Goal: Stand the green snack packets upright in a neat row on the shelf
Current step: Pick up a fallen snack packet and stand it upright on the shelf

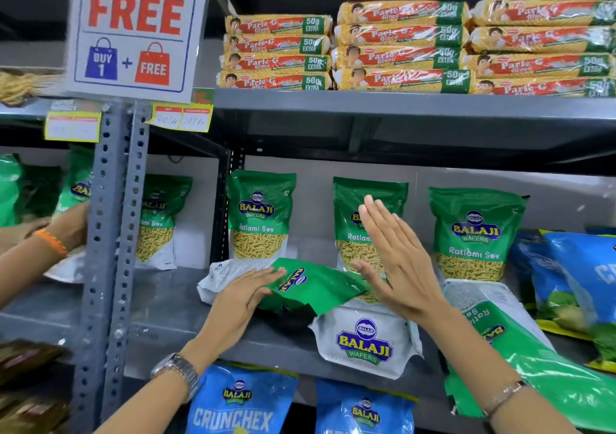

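The left hand (246, 295) rests with nearly straight fingers on the fallen green packet (313, 287). The right hand (396, 260) is flat, holding nothing, just right of it. Behind this packet, three upright packets (476, 230) already stand. Right of it, a white-backed packet (366, 337) and another green packet (533, 367) lie flat, not yet raised.

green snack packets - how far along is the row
Done: three upright packets stand at the back. In hand: the left hand rests on a tilted green packet; the right hand hovers open beside it. Left: that one, plus at least the white-faced packet lying flat in front and a fallen packet at the right.
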### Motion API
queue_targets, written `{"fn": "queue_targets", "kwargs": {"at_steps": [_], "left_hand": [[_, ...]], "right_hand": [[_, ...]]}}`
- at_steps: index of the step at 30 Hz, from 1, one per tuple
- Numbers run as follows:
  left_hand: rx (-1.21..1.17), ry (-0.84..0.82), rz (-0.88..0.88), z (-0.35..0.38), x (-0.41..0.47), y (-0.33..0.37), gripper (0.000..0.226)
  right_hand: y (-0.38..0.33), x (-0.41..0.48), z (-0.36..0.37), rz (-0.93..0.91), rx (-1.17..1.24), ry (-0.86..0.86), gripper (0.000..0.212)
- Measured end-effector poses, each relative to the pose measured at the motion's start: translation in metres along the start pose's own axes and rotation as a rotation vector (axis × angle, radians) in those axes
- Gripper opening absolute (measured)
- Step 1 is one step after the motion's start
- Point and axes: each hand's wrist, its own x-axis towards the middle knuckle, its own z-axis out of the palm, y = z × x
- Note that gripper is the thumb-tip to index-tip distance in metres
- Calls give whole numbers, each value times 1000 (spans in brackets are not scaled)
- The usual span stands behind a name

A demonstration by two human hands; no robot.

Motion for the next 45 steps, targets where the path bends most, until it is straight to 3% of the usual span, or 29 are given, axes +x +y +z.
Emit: {"fn": "queue_targets", "kwargs": {"at_steps": [4, 5, 8, 10, 13, 16, 18, 21, 25, 27, 31, 33, 36, 42, 45], "left_hand": [[-154, 173, -90, -5, 11, 2, 31], [-183, 239, -95, -8, 17, 4, 35], [-186, 450, -169, -17, 35, 9, 80], [-184, 509, -206, -21, 46, 5, 65], [-296, 504, -259, -30, 61, -5, 53], [-401, 455, -337, -41, 74, -22, 66], [-432, 432, -393, -47, 82, -36, 67], [-550, 416, -526, -48, 97, -49, 48], [-632, 434, -687, -41, 105, -68, 38], [-674, 481, -760, -39, 103, -81, 39], [-694, 515, -837, -38, 101, -96, 39], [-649, 538, -848, -37, 102, -99, 49], [-550, 607, -803, -36, 103, -94, 49], [-572, 601, -798, -30, 104, -100, 58], [-658, 533, -856, -29, 96, -99, 71]], "right_hand": [[-1, 7, 0, -40, 125, -96, 85], [-1, 10, 2, -31, 159, -120, 88], [-6, 23, 9, 9, 240, -194, 88], [-6, 33, 15, 53, 288, -161, 72], [-13, 61, 20, 199, 414, 34, 44], [-24, 93, 16, 260, 428, 97, 53], [-30, 116, 16, 258, 360, 108, 53], [-38, 148, 22, 344, 347, 57, 51], [-32, 176, 46, 502, 561, -101, 59], [-30, 179, 58, 530, 613, -126, 34], [-29, 177, 72, 571, 653, -44, 16], [-28, 177, 75, 624, 729, -11, 45], [-23, 179, 75, 700, 823, -19, 60], [-21, 178, 79, 736, 894, 10, 54], [-22, 165, 78, 672, 1101, -122, 33]]}}
